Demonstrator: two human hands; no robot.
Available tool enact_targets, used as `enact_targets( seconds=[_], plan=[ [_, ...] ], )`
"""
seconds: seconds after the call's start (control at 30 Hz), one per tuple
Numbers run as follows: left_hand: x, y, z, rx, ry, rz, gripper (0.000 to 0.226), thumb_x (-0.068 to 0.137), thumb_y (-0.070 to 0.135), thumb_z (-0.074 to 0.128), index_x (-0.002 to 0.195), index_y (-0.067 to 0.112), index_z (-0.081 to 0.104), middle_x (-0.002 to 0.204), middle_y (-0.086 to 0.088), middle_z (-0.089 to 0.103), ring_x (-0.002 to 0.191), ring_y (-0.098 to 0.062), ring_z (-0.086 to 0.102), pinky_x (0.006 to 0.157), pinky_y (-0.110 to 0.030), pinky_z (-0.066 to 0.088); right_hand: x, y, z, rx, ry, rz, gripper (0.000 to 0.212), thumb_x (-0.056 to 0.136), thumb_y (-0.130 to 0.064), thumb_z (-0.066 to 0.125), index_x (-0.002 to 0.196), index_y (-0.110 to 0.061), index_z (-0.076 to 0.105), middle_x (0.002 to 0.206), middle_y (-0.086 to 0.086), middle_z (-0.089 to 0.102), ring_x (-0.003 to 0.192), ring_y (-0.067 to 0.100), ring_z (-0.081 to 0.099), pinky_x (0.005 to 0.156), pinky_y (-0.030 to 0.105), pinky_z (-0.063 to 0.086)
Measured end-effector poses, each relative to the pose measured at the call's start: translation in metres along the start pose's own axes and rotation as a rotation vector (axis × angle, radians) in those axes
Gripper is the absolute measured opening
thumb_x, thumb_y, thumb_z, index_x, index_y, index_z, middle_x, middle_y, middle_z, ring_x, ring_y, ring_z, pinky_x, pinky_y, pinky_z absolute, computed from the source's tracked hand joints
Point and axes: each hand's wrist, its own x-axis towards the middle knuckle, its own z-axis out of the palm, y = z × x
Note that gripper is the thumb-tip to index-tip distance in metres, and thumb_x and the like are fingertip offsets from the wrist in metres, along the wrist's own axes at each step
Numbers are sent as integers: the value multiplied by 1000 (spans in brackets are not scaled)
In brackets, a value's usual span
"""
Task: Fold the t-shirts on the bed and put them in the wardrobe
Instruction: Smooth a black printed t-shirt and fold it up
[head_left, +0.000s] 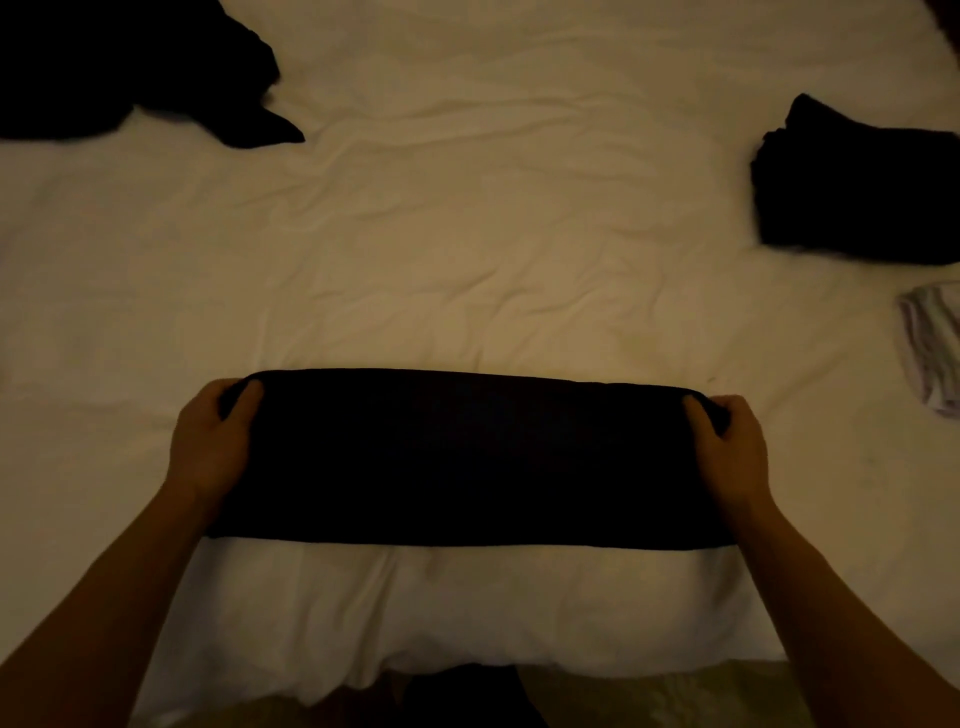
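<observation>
A black t-shirt (467, 457) lies folded into a long flat band across the near edge of the bed (467, 234). Far left, a dark t-shirt (119, 67) sprawls unfolded — far right sits a folded dark stack (862, 192).

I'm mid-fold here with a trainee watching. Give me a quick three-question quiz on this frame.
1. True or false: both hands grip the black t-shirt.
2. Where does the folded dark stack lie: A) far right, B) far left, C) by the bed's near edge?
3. What lies unfolded at the far left?

Key: 1. True: the left hand and right hand hold its ends. 2. A. 3. A crumpled dark garment.
</observation>
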Motion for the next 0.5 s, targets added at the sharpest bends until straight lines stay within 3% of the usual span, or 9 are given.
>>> enact_targets(
  seconds=[0.1, 0.2, 0.33, 0.43, 0.5],
  plan=[
    [-5, -3, 3, -85, 89, 0, 32, 102, 30, 50, 125, 9, 60, 114, -4, 62, 104, -19, 57, 88, -32, 42, -8, 5, 3, 35, 158, -35, 31, 99, -31, 55, 113, -3, 55, 107, 11, 58, 94, 22, 55, 81, 31, 39],
    [-7, -2, 9, -63, 110, -20, 34, 103, 29, 49, 127, 8, 59, 115, -5, 60, 104, -18, 55, 87, -32, 40, -6, 11, 8, -66, 130, -7, 40, 100, -35, 53, 116, 1, 56, 112, 19, 60, 96, 32, 58, 79, 34, 41],
    [-4, -5, 4, 159, 161, 8, 42, 101, 40, 44, 126, 8, 54, 124, -16, 59, 113, -35, 54, 92, -41, 40, -6, 7, 9, -232, 131, 11, 49, 100, -43, 47, 125, -2, 53, 124, 24, 53, 108, 43, 55, 88, 45, 44],
    [-15, -3, 6, 487, 311, 266, 54, 96, 41, 41, 133, 2, 49, 134, -27, 49, 123, -46, 44, 100, -54, 35, -26, -4, 15, -476, 312, -260, 52, 97, -40, 44, 129, 0, 54, 130, 28, 50, 119, 47, 46, 96, 53, 38],
    [-33, 9, 25, 551, 276, 566, 52, 97, 36, 43, 135, 0, 51, 139, -26, 49, 128, -45, 43, 104, -54, 34, -45, -19, 33, -533, 290, -544, 48, 96, -34, 44, 128, 0, 57, 132, 27, 52, 123, 46, 46, 100, 53, 38]
  ],
)
